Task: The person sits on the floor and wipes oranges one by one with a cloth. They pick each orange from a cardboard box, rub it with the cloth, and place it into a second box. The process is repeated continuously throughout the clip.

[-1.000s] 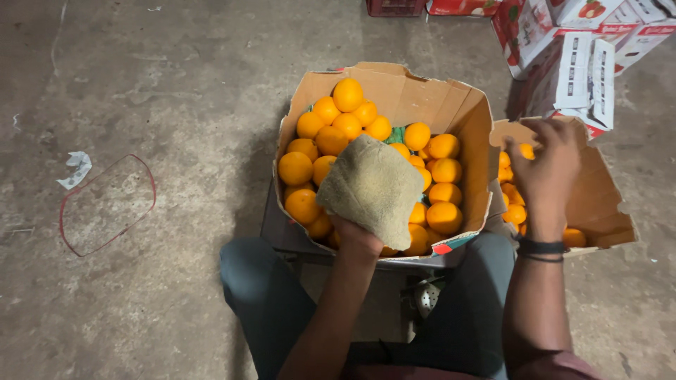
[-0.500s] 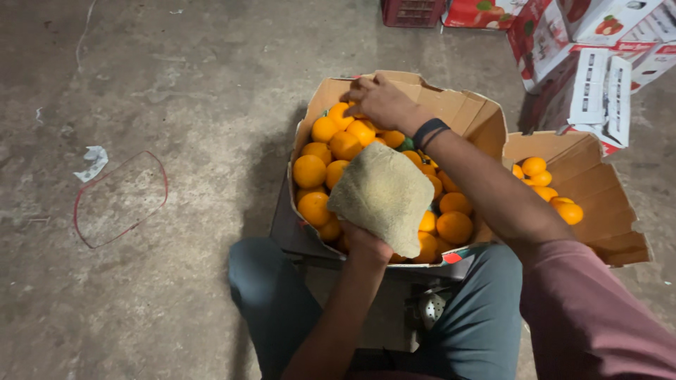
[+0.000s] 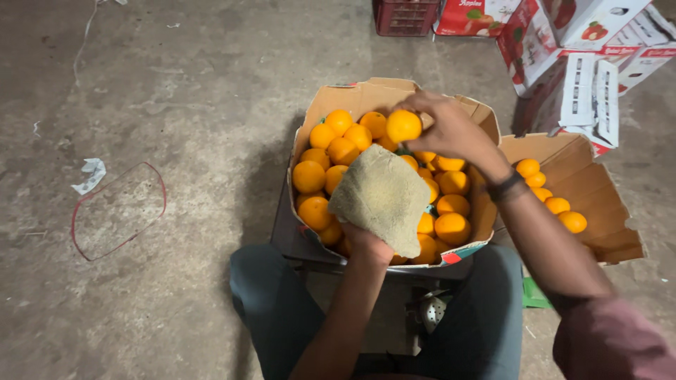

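since half a second ago, your right hand [image 3: 451, 130] has pinched one orange [image 3: 403, 125] and raised it over the far edge of the full cardboard box [image 3: 486, 112], so picking goes on. your left hand [image 3: 366, 243] grips a beige cloth [image 3: 384, 197] at the near edge. red-and-white fruit cartons [image 3: 577, 70] stack far right, beside a second orange box [image 3: 605, 218].

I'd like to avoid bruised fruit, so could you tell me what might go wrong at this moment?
The right hand holds one orange only by the fingertips above the full box; a loose grip could let it drop onto the heaped oranges and bruise them. The left hand holds a cloth draped over the pile, so it hides some fruit and could nudge an orange. The heap reaches the rim on the left side, so one might roll onto the concrete floor.
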